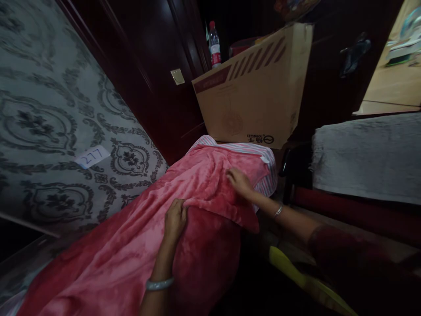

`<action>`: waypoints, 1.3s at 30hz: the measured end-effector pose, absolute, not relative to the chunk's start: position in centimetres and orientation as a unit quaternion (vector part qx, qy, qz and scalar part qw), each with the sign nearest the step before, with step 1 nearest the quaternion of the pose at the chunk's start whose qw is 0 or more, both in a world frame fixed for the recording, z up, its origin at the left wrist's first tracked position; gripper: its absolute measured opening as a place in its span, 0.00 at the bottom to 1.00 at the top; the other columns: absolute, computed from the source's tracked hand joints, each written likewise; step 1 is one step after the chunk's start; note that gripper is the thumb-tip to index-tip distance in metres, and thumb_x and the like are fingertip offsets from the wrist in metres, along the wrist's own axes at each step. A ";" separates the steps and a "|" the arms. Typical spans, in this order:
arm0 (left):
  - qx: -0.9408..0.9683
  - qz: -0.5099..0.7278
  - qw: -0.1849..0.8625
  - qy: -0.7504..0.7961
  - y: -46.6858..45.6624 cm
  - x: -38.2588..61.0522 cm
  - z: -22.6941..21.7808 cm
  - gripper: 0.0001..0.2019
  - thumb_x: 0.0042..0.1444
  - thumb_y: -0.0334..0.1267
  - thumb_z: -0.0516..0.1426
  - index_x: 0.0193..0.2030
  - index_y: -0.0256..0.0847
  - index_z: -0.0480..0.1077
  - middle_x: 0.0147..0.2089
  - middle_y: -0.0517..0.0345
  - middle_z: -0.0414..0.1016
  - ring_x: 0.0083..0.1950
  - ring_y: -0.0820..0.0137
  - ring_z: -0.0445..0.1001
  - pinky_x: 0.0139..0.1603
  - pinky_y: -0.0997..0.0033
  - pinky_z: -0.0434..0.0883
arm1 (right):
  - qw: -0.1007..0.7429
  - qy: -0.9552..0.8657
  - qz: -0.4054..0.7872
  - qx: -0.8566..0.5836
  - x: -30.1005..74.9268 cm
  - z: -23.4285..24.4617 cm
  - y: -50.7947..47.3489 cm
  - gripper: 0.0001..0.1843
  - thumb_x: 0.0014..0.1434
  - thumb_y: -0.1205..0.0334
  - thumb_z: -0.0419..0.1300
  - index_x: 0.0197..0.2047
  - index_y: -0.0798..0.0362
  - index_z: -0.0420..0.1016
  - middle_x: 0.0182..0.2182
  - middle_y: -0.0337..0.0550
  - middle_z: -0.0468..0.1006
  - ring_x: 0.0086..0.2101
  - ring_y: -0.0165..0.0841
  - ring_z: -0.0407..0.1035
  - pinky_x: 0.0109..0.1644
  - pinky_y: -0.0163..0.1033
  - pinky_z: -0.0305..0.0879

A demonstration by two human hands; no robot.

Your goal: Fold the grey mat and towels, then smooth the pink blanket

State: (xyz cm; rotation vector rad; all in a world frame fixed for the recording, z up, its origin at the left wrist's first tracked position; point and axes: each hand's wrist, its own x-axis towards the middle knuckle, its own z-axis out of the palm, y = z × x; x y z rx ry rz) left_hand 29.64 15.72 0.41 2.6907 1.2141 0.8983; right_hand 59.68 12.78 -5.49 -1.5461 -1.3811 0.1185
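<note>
A pink-red plush blanket (131, 245) lies spread in soft folds over a long, low surface. Near the middle, my left hand (175, 219) is closed on a fold of it, fingers curled over the cloth. Farther out and to the right, my right hand (239, 182) rests against the blanket with bent fingers; whether it pinches the cloth does not show clearly. Beneath the far end, a striped cloth (268, 180) sticks out, and a small white tag shows at the blanket's corner.
A large cardboard box (253, 92) stands beyond the far end, with a plastic bottle (214, 46) behind it. Patterned wallpaper (42, 118) borders the left side. On the right are a grey towel-like cover (368, 153) and a yellow-green object (286, 265) low down.
</note>
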 end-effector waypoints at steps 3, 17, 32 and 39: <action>0.875 0.277 0.021 0.396 15.7 29.7 0.5 0.10 0.61 0.39 0.49 0.37 0.42 0.70 0.37 0.52 0.74 0.40 0.63 0.74 0.43 0.64 0.70 | 0.514 -0.436 0.078 -0.735 64.1 -8.3 12.4 0.10 0.59 0.61 0.54 0.42 0.54 0.72 0.41 0.52 0.77 0.43 0.41 0.70 0.49 0.44 0.65; 0.870 0.279 0.020 0.405 15.9 29.6 1.2 0.07 0.59 0.36 0.51 0.36 0.42 0.69 0.37 0.52 0.74 0.40 0.63 0.73 0.44 0.65 0.69 | 0.576 -0.403 0.293 -0.647 65.5 -10.3 12.2 0.15 0.51 0.52 0.63 0.25 0.51 0.64 0.20 0.34 0.67 0.22 0.28 0.60 0.26 0.33 0.58; 0.842 0.301 -0.009 0.447 19.0 25.7 9.1 0.09 0.57 0.42 0.51 0.30 0.43 0.67 0.31 0.56 0.73 0.35 0.65 0.72 0.39 0.67 0.67 | 0.617 -0.537 0.349 -0.457 67.7 6.4 17.0 0.19 0.52 0.69 0.62 0.48 0.59 0.77 0.39 0.45 0.80 0.34 0.30 0.71 0.41 0.36 0.71; 0.840 0.264 -0.032 0.472 19.4 23.8 10.6 0.12 0.56 0.45 0.51 0.25 0.44 0.64 0.27 0.57 0.72 0.34 0.65 0.71 0.37 0.68 0.67 | 0.446 -0.699 0.149 -0.538 67.0 7.4 16.6 0.23 0.50 0.74 0.62 0.50 0.55 0.80 0.51 0.45 0.79 0.52 0.39 0.71 0.61 0.48 0.63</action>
